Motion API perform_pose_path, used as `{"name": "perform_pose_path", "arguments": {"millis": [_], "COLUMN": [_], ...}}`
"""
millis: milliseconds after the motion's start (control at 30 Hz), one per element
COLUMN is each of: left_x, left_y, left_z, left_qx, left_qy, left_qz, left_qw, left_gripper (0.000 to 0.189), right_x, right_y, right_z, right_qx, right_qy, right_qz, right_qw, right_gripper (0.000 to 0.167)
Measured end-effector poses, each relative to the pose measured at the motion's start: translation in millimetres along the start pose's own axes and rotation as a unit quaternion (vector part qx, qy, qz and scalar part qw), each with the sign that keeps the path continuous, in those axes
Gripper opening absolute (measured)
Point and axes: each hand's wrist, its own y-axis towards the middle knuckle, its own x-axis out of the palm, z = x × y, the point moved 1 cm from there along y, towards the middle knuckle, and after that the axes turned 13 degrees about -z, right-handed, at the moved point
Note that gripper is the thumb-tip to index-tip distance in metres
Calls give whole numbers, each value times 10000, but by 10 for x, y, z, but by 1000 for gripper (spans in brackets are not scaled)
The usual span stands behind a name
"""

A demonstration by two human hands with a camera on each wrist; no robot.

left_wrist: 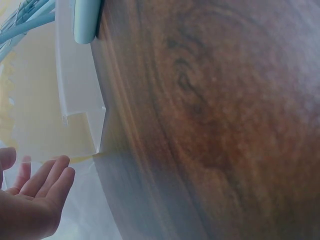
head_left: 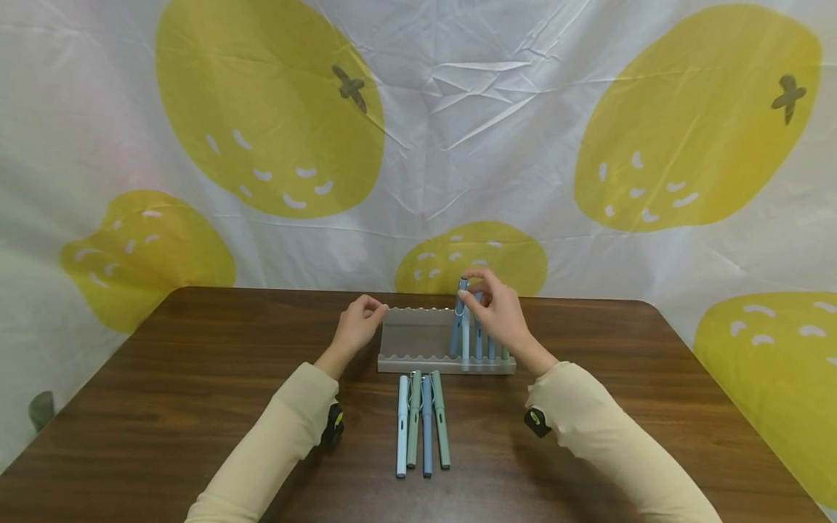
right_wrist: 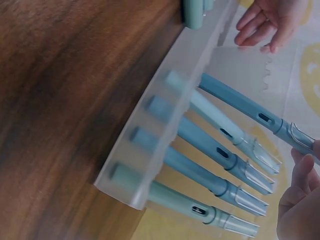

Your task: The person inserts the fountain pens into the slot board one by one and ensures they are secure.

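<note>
My right hand pinches a blue fountain pen by its capped end. That pen leans over a clear pen rack, its lower end at the rack's front ledge. To its right, several capped pens stand tilted in the slots: a pale blue pen, darker blue ones and a green pen. At the rack's back left corner, my left hand holds the edge between thumb and index finger; its other fingers extend loosely in the left wrist view.
In front of the rack lie several pens side by side: a light blue pen, a green pen, a blue pen and another green pen. They rest on a brown wooden table. Behind hangs a lemon-patterned cloth.
</note>
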Motion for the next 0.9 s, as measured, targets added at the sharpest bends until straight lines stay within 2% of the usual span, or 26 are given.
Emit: {"name": "perform_pose_path", "arguments": {"millis": [267, 533, 700, 900], "left_x": [-2, 2, 3, 0], "left_y": [-1, -1, 2, -4], "left_z": [-5, -1, -7, -3], "left_qx": [25, 28, 39, 36], "left_qy": [12, -3, 27, -7], "left_qz": [-11, 13, 33, 3], "left_qw": [10000, 10000, 10000, 10000], "left_gripper": [24, 24, 25, 25], "right_x": [68, 95, 112, 120], "right_y": [-44, -46, -35, -41], "right_z": [91, 76, 70, 83], "right_qx": [50, 119, 125, 70], "right_qy": [118, 87, 81, -230], "right_qz": [-194, -518, -560, -760], "right_qw": [9997, 9986, 9983, 9968], "right_gripper": [23, 24, 25, 33]}}
